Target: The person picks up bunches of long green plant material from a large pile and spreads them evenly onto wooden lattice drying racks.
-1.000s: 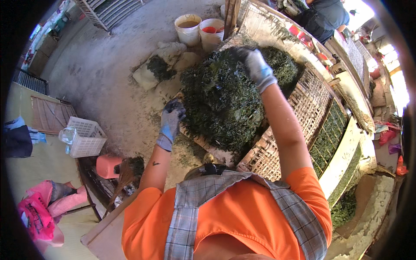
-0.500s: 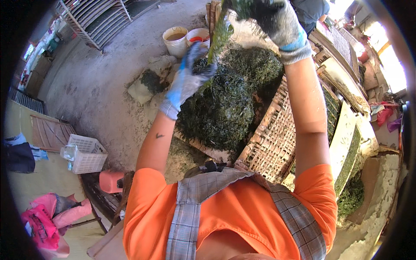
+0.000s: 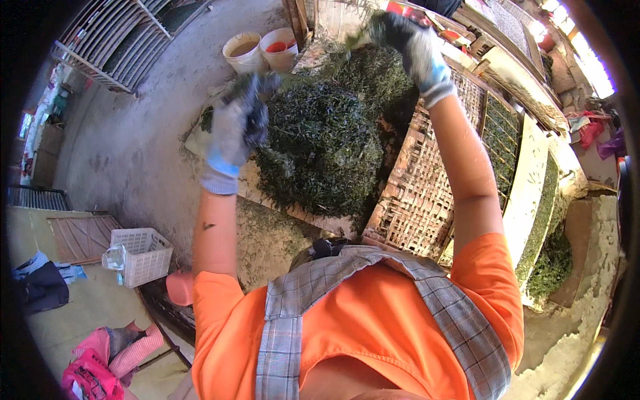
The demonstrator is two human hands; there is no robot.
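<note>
A gritty concrete floor (image 3: 153, 113) spreads behind two pale buckets (image 3: 244, 52). The heap of dark green strands (image 3: 320, 150) lies between the gloved hands, beside a woven panel (image 3: 423, 190). Half a second ago the hands were closer together, strands stretched upward between them; now the left hand (image 3: 239, 120) is at the heap's left edge, the right hand (image 3: 412, 50) beyond its far right. Blur hides both grips: I cannot tell whether either grasps strands. A pink bag (image 3: 92, 363) bears dark lettering.
</note>
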